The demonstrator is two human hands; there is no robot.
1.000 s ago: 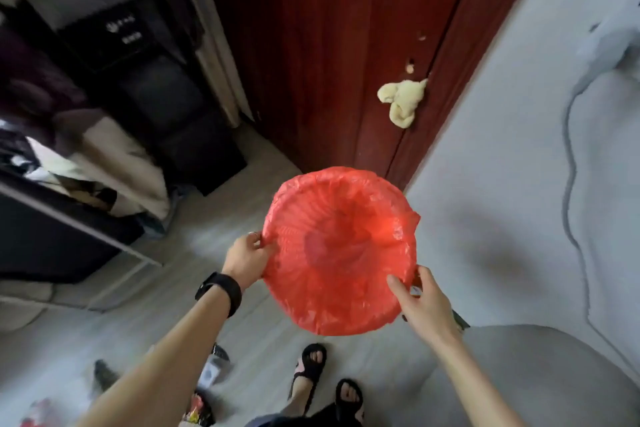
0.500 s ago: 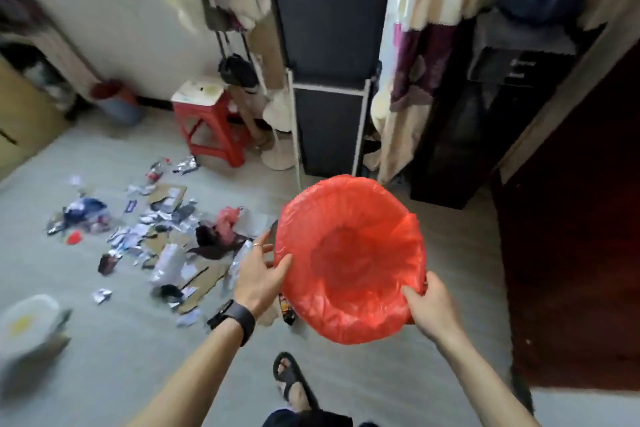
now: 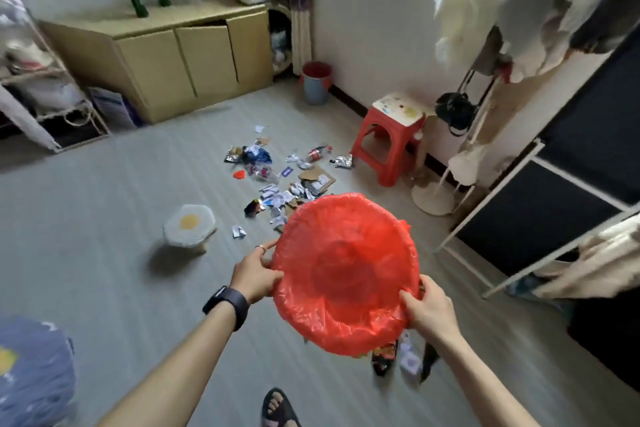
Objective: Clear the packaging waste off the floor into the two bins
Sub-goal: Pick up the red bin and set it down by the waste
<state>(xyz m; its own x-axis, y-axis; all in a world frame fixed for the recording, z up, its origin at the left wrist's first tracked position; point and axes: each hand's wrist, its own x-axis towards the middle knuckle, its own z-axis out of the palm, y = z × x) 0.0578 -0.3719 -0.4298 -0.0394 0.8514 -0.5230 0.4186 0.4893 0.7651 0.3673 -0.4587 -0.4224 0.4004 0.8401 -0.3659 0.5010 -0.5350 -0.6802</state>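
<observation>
Red-lined bin [image 3: 346, 274]: held off the floor with its mouth toward the camera, the left hand [image 3: 254, 272] curled round the rim's left edge and the right hand [image 3: 429, 310] gripping its lower right edge, thumb over the liner. Packaging waste [image 3: 287, 180]: strewn on the floor beyond the left fingers, with further scraps [image 3: 382, 357] just below the right fingers. White-lined bin [image 3: 188, 230]: standing on the floor left of the left fingers, apart from them; red stool [image 3: 388, 139] well beyond the right fingers, by the wall.

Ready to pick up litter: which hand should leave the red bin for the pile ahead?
Probably left: the left hand grips the red bin nearest the litter pile; the right hand grips farther away.
</observation>
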